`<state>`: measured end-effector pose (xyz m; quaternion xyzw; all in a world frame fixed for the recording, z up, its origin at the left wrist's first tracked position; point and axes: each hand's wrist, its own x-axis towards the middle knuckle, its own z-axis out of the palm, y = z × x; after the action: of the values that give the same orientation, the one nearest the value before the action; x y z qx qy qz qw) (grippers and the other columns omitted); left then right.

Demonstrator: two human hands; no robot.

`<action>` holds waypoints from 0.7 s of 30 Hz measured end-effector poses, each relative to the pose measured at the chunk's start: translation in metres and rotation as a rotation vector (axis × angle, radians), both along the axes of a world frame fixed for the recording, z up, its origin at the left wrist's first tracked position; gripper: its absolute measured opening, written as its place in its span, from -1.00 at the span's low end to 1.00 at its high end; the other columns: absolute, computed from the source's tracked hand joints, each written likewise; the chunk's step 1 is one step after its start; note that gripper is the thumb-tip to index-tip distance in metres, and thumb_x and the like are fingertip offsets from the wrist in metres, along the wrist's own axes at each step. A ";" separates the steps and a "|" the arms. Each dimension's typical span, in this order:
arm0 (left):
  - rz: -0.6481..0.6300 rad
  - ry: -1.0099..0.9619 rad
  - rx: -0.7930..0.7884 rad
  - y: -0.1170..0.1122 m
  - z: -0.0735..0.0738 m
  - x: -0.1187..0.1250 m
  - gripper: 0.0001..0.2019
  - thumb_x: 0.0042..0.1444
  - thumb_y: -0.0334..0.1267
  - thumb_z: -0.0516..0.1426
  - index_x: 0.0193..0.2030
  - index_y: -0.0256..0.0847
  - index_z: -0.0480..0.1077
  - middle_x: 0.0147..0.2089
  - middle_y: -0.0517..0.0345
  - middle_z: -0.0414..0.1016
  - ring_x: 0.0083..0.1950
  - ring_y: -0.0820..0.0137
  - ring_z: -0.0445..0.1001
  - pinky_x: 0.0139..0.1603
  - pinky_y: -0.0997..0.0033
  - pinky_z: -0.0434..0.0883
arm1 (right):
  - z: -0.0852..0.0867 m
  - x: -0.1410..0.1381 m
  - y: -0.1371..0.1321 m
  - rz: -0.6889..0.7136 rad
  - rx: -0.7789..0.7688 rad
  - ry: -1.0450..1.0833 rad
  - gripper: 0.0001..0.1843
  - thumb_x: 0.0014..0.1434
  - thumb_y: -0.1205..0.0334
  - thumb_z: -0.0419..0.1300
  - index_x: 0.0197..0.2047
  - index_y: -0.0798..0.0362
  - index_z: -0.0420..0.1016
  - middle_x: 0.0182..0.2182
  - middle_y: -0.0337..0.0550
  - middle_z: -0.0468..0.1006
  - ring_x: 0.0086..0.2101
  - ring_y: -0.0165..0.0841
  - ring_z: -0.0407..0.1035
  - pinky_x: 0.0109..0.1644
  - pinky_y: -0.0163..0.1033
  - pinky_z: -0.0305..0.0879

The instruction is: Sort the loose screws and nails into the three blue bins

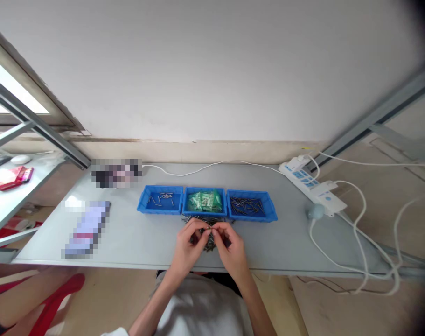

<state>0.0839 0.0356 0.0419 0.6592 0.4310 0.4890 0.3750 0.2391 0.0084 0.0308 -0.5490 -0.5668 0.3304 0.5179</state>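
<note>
My left hand [189,242] and my right hand [232,245] meet at the fingertips, each closed in a pinch. Whatever sits between them is too small to make out. Below and behind the fingers lies a pile of thin metal rods [209,243], partly hidden by both hands. Three blue bins stand in a row just beyond. The left bin [160,212] holds several loose slim metal pieces [166,196]. In the middle bin [204,215] are green-tinted clear plastic packets [205,200]. Many dark metal rods [246,204] lie in the right bin [270,205].
A white power strip [312,184] with plugs and loose white cables [361,233] occupies the table's right side. Blurred-out objects lie at the left, one flat and purple [88,228]. Metal frame posts [383,107] rise at both ends. Another person's leg [26,298] shows at lower left.
</note>
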 end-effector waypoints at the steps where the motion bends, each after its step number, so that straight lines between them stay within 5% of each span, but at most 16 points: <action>1: 0.008 0.003 -0.005 0.000 0.000 0.000 -0.85 0.40 -0.22 0.18 -0.18 -0.19 0.52 -0.20 0.07 0.56 -0.41 0.48 0.38 -0.37 0.50 0.35 | -0.001 0.000 -0.001 -0.010 0.000 0.005 -0.77 0.45 0.05 0.16 -0.11 0.01 0.53 -0.44 -0.26 0.46 -0.44 -0.37 0.36 -0.33 -0.31 0.37; 9: 0.048 0.038 -0.104 -0.003 -0.008 0.000 -0.92 0.34 -0.25 0.21 -0.13 -0.18 0.53 -0.45 0.25 0.46 -0.49 0.48 0.33 -0.42 0.53 0.30 | -0.002 0.002 -0.003 0.003 -0.014 0.020 -0.78 0.46 0.07 0.16 -0.08 0.00 0.55 -0.40 -0.23 0.52 -0.43 -0.37 0.39 -0.33 -0.32 0.36; 21: 0.018 0.043 -0.110 0.000 -0.003 0.001 -0.95 0.27 -0.34 0.22 -0.19 -0.17 0.55 -0.22 0.14 0.65 -0.48 0.52 0.34 -0.40 0.54 0.35 | 0.004 0.001 -0.001 -0.037 0.017 0.058 -0.85 0.43 0.13 0.21 -0.08 0.00 0.56 -0.48 -0.32 0.40 -0.48 -0.40 0.32 -0.37 -0.34 0.32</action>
<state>0.0845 0.0355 0.0389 0.6440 0.4713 0.4535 0.3969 0.2402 0.0073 0.0343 -0.5452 -0.5442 0.3314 0.5448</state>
